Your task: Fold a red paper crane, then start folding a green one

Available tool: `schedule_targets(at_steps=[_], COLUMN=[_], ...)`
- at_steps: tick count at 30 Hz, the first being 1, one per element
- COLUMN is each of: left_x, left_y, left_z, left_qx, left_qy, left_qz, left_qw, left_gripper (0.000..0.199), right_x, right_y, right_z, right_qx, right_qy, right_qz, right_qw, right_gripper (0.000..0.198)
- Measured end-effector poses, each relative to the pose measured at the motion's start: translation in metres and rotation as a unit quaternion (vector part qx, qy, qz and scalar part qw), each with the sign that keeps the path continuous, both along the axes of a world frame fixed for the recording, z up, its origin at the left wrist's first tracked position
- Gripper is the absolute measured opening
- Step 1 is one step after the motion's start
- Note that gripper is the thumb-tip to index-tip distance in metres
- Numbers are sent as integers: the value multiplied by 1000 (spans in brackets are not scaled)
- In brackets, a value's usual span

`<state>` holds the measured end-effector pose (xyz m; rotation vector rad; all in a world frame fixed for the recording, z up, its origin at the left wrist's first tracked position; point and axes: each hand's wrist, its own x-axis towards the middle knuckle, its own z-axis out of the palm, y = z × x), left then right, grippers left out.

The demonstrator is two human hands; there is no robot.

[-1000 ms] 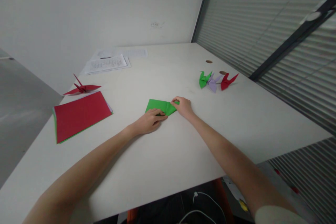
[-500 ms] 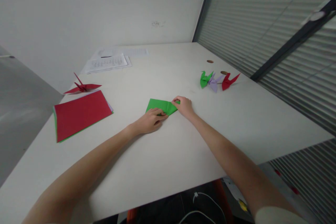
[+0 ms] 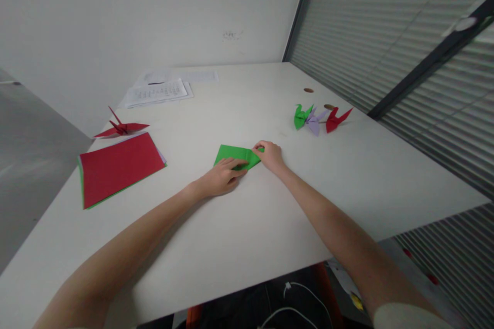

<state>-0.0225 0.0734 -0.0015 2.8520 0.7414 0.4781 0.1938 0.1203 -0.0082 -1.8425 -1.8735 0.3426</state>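
Your counter (image 3: 231,231) is white and runs far back to a pale wall (image 3: 154,15) with faint dark marks. Blinds (image 3: 363,25) line the right side behind a dark frame. Two round holes (image 3: 308,90) sit near the counter's far right edge. At the far left you have printed sheets (image 3: 156,93), overlapping; nearer on that side, a red crane (image 3: 122,128) stands just beyond a stack (image 3: 121,169) of coloured paper, red on top with green showing at the edges. To the right are a green crane (image 3: 300,118), a lilac crane (image 3: 314,122) and a second red crane (image 3: 334,121), close together. Below the near edge, a white cable (image 3: 291,310) curves over something dark.

The green paper (image 3: 232,152) lies mid-counter, in front of you, folded, with a crease across it and its right part tapering. Your left hand (image 3: 221,177) rests over its near left part, fingers extended, gripping nothing. Your right hand (image 3: 269,155) pinches its right end between thumb and fingers.
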Motion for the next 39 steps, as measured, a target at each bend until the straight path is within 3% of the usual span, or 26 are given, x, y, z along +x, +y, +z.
schedule_targets(at_steps=[8,15,31,39], left_x=[2,7,7,16], left_y=[0,-5,-5,6], left_z=[7,15,9,11], left_qx=[-17,-4,8,17], left_qy=[21,53,29,20], left_qz=[2,19,25,-45], left_qw=[1000,998,999,999], left_gripper=[40,30,23,14], right_x=[0,-6,-9,-8], right_y=[0,-1,-1,5], right_z=[2,5,5,11], right_qx=[-5,-6,-26,-65], right_qy=[-21,-84,-95,-93], right_qz=[5,-13,-34,-23], right_qw=[1000,996,995,993], right_gripper=[12,24,22,20])
